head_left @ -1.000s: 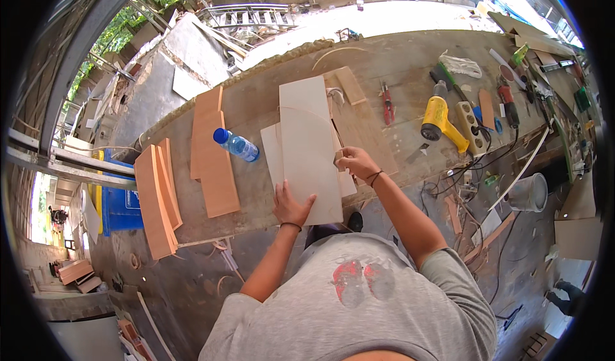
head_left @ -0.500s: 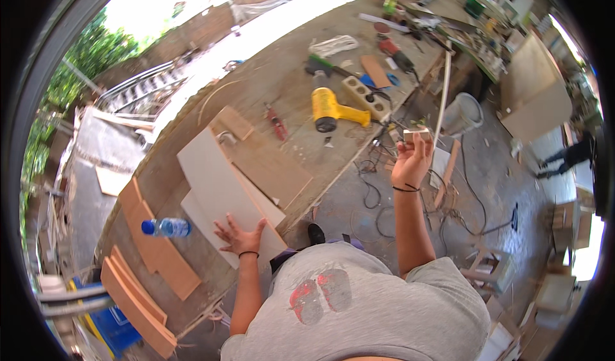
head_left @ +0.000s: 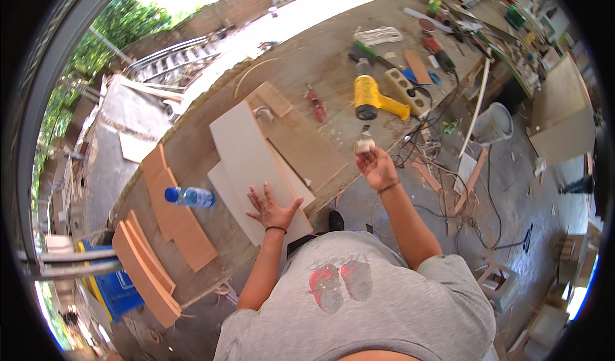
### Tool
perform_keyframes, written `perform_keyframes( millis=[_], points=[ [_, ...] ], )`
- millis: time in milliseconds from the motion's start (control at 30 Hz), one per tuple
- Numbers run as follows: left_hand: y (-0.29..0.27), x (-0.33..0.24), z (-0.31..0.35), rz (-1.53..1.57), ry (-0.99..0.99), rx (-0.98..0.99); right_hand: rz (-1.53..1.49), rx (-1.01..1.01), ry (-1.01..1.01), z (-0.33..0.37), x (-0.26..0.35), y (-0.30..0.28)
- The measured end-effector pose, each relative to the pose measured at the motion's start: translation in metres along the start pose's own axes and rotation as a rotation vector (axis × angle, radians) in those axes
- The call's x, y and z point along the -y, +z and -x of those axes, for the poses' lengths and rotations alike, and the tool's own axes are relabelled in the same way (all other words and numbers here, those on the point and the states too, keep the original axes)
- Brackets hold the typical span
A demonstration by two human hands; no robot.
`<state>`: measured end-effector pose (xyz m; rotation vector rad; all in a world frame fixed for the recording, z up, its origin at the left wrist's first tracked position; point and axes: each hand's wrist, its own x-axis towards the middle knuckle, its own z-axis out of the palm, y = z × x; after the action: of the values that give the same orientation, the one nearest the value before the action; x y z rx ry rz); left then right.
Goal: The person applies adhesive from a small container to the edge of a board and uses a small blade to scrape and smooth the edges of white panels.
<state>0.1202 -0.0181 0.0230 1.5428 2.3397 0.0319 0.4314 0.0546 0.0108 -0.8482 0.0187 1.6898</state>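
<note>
Left hand [head_left: 273, 215] lies spread on the white panel [head_left: 246, 146] at the near edge of the table [head_left: 333, 57], apparently to steady it, while the right hand [head_left: 377, 167] pinches a small pale block [head_left: 364, 146] well to the right.

Two bare hands [head_left: 273, 215], two white panels [head_left: 243, 143], one small pale piece [head_left: 364, 146], one bottle [head_left: 191, 197], one yellow heat gun [head_left: 367, 97], one power strip [head_left: 405, 88], one pair of pliers [head_left: 315, 105] and one bucket [head_left: 493, 125] were in view; brown boards [head_left: 190, 236], overlapping, numbered perhaps four.
</note>
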Motion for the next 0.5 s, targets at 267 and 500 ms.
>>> perform_keyframes(
  millis=[267, 500],
  points=[
    [0.020, 0.088, 0.056, 0.289, -0.218, -0.256, 0.234, -0.022, 0.019, -0.032, -0.043, 0.074],
    [0.005, 0.108, 0.083, 0.515, -0.237, -0.108, 1.294, 0.459, 0.182, 0.017, -0.135, 0.069]
  ],
)
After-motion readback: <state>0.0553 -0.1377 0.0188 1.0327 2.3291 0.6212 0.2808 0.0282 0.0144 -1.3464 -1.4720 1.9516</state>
